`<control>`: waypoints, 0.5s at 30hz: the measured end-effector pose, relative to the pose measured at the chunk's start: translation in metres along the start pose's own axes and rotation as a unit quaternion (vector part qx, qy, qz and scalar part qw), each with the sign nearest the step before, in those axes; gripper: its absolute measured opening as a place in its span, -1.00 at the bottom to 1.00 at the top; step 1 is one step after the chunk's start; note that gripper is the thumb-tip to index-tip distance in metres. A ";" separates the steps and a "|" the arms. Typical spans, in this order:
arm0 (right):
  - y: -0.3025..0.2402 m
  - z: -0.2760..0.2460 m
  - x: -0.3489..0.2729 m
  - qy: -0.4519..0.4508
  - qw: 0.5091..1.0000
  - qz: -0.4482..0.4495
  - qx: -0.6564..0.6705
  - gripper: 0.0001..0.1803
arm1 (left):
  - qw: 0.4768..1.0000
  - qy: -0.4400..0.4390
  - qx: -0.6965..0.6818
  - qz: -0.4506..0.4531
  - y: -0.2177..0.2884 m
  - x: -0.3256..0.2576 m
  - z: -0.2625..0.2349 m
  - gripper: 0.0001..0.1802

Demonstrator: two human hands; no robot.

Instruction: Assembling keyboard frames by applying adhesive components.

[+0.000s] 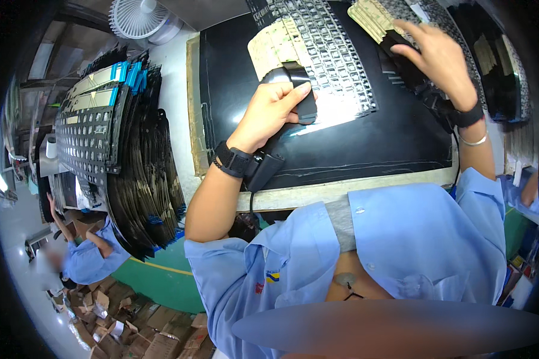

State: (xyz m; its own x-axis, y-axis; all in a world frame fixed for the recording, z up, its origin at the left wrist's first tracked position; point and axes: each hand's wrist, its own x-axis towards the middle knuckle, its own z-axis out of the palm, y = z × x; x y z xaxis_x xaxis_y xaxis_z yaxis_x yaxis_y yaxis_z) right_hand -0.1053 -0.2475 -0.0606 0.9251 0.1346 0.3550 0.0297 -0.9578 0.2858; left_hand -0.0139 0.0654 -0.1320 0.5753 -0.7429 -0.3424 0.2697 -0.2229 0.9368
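My left hand (268, 113) is closed round a dark, glossy, flat-sided piece (305, 99), thumb on top. It is over the near left part of a perforated sheet (341, 69), which has rows of square, keyboard-like openings and shines brightly at its near end. A pale yellow section (275, 45) lies along the sheet's left side, partly covered by the hand. At the upper right my right hand (436, 60) has thumb and forefinger apart, with nothing visible between them. Beside its fingertips lies a stack of black strips with pale yellow ends (371, 21).
Under the sheet is a black work mat (227, 78) on a pale-edged table. A tall stack of black perforated panels (84, 140) stands left, a white fan (139, 18) behind it. More dark sheets (494, 66) lie right. A person (96, 254) in blue is lower left, near cardboard boxes (161, 335).
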 end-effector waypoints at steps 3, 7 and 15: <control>-0.025 -0.019 0.013 0.081 0.996 0.000 0.025 -0.59 | 0.999 0.018 0.049 -0.007 0.003 -0.003 0.000 -0.67; -0.052 -0.012 0.020 0.028 0.943 -0.023 0.331 -0.70 | 0.996 0.031 0.077 -0.012 0.005 -0.002 0.001 -0.67; -0.134 0.035 0.041 -0.210 0.666 0.091 0.710 -0.81 | 0.993 0.038 0.110 -0.009 0.016 -0.010 -0.005 -0.69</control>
State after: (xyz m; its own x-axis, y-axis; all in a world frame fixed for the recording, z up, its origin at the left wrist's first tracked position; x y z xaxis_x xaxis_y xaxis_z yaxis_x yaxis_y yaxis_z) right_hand -0.0581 -0.1221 -0.1150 0.9780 0.1852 -0.0962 -0.0449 -0.2635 -0.9636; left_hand -0.0115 0.0727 -0.1144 0.6310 -0.6893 -0.3560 0.1103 -0.3745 0.9206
